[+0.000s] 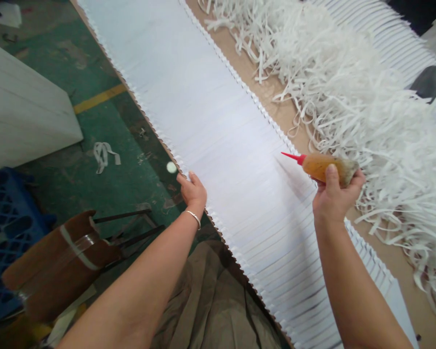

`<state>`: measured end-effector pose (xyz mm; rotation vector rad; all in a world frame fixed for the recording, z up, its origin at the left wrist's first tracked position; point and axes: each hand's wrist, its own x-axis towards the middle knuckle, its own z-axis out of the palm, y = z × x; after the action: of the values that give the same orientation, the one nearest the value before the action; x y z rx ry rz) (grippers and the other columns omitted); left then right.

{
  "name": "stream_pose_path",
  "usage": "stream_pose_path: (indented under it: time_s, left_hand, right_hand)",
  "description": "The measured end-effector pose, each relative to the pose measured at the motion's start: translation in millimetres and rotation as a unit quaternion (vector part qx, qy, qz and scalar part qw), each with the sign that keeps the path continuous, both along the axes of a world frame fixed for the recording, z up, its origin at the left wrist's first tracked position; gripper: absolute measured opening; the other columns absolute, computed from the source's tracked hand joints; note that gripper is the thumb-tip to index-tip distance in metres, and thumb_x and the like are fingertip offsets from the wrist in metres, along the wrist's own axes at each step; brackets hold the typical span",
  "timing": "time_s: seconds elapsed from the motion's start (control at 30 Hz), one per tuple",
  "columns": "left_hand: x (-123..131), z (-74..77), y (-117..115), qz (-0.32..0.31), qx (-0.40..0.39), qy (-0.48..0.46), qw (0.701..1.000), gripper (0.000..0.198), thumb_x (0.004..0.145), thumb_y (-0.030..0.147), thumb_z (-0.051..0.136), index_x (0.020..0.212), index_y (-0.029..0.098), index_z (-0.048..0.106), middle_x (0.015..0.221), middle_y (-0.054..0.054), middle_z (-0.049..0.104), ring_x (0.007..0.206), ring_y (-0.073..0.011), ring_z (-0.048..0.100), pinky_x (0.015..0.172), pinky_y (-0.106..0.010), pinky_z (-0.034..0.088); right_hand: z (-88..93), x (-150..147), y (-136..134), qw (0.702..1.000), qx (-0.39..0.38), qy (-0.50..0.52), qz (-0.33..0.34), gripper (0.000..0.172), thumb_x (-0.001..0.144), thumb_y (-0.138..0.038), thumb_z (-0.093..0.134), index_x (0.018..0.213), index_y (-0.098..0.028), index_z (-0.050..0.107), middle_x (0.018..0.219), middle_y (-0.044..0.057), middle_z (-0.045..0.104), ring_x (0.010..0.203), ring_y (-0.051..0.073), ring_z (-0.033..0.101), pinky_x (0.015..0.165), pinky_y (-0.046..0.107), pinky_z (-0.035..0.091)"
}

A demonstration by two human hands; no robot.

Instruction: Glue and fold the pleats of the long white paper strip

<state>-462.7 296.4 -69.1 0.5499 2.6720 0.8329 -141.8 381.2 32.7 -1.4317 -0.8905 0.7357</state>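
Observation:
A long band of overlapping white paper sheets [203, 111] runs diagonally across a brown table [279, 114]. My right hand [334, 196] is wrapped round a squeeze bottle [321, 166] of amber glue with a red nozzle that points left, just above the sheets. My left hand [193, 191], with a thin bracelet at the wrist, rests at the near edge of the sheets, its fingers curled against the paper edge; whether they grip it I cannot tell.
A big heap of white paper strips [366, 106] lies on the table's right side. On the green floor to the left stand a blue crate [5, 228], a brown roll [58, 261] and a white board [18, 116].

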Motion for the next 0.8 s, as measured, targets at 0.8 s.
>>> stream_pose_path:
  time_s: [0.8]
  left_hand:
    - [2, 5.8, 1, 0.003, -0.007, -0.008, 1.0, 0.037, 0.106, 0.034, 0.042, 0.136, 0.013, 0.047, 0.13, -0.024, 0.068, 0.118, -0.031, 0.069, 0.101, -0.04, 0.051]
  right_hand:
    - [-31.1, -7, 24, 0.999, -0.015, 0.027, 0.013, 0.07, 0.07, -0.053, 0.083, 0.123, -0.027, 0.045, 0.129, 0.007, 0.058, 0.104, 0.024, 0.069, 0.07, 0.041, 0.065]
